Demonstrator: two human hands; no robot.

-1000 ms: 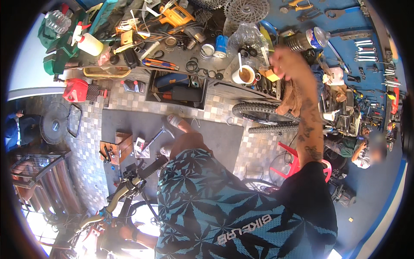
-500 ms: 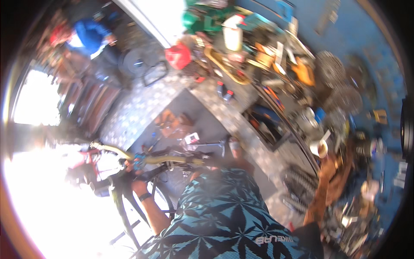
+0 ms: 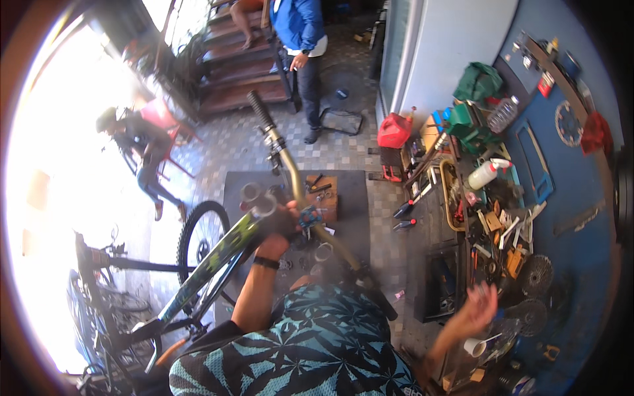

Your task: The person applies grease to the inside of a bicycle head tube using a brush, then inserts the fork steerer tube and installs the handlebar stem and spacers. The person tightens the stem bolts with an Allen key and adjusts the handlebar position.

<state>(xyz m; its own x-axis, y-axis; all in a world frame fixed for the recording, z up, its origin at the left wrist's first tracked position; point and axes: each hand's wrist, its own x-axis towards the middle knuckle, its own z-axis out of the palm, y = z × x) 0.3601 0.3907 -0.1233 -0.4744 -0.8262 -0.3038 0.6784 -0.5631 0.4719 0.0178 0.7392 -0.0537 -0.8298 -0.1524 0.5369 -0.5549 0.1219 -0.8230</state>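
A gold bicycle handlebar (image 3: 292,173) with black grips slants across the middle, with a blue stem clamp (image 3: 308,217) near its centre. My left hand (image 3: 276,241) is closed around the bar beside that clamp, its fingers partly hidden behind the front of the green and black bike frame (image 3: 210,263). Over the workbench at right, my right hand (image 3: 481,305) is raised with its fingers loosely apart, and nothing shows in it. Just below it on the bench stands a white cup (image 3: 474,347) with a thin stick in it.
A dark mat (image 3: 347,188) holds a wooden board (image 3: 323,198) with small parts. The cluttered bench carries a yellow tray (image 3: 451,198), a spray bottle (image 3: 487,173) and cassettes (image 3: 533,274). A person in blue (image 3: 297,30) stands by wooden stairs; another sits (image 3: 145,148) at left.
My view has swung, bringing the stairs and standing person toward the top middle. My right hand has come away from the white cup. My left hand stays at the handlebar.
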